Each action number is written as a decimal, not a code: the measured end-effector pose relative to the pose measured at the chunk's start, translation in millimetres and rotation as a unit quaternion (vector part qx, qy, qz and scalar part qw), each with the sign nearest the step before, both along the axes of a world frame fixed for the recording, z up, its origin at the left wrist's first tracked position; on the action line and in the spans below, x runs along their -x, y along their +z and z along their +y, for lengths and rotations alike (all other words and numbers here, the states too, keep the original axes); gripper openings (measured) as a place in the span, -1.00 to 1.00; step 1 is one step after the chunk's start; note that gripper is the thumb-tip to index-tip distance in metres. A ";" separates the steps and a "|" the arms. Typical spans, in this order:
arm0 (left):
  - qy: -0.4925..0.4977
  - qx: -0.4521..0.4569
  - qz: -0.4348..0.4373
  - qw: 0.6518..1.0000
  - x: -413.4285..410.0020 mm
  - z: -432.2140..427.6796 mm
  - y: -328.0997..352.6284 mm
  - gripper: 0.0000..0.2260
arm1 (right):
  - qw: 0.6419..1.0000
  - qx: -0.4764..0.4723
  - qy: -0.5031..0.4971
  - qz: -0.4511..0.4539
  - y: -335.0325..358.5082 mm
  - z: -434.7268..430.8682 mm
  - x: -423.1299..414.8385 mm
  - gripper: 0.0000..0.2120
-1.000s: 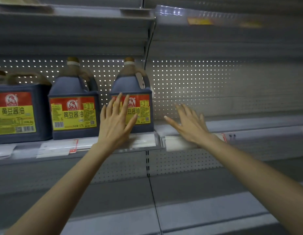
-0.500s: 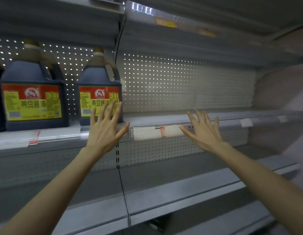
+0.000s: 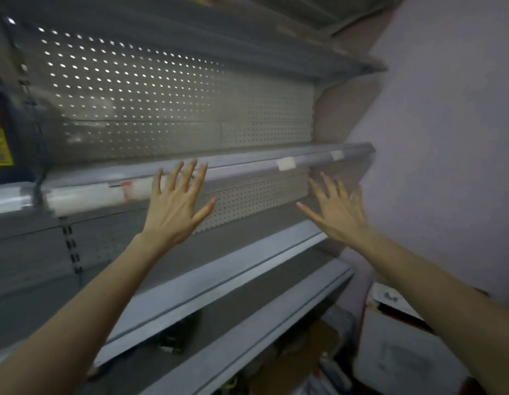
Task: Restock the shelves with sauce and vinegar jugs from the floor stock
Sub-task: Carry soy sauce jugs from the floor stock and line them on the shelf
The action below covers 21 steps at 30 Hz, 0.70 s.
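Step between jugs: left hand (image 3: 176,206) and right hand (image 3: 337,212) fingers spread, gripping nothing, before shelf (image 3: 247,166) front edge. One jug (image 3: 2,132) stands at shelf's left end. Next likely calls for fetching another from carton (image 3: 396,354), lower right.

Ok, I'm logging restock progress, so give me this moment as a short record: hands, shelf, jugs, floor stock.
shelf: grey metal, white labels on its front rail
left hand: open, fingers spread, holding nothing, raised before the shelf edge
right hand: open, fingers spread, holding nothing, near the shelf's right end
jug: one in view, dark, yellow label, far left, blurred
box: white, low at right, contents unclear
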<state>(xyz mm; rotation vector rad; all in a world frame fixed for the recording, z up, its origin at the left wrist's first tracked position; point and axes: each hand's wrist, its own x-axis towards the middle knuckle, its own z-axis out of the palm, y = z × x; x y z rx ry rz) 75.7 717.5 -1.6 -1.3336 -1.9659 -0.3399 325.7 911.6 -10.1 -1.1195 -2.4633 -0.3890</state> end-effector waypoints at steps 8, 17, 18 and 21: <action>-0.097 0.065 -0.060 0.991 -110.2 107.8 -79.5 -0.28 | 0.991 0.059 -0.115 -0.035 -63.6 50.8 -143.1 -0.29; -0.181 0.157 -0.079 0.968 -161.4 182.1 -144.4 -0.36 | 0.962 0.140 -0.229 -0.048 -125.1 67.9 -239.8 -0.24; -0.188 0.158 -0.080 0.966 -163.6 190.0 -148.3 -0.38 | 0.958 0.146 -0.242 -0.047 -130.1 69.4 -243.9 -0.23; -0.216 0.165 -0.072 0.960 -166.3 213.1 -156.4 -0.42 | 0.947 0.161 -0.276 -0.037 -139.8 75.5 -249.5 -0.22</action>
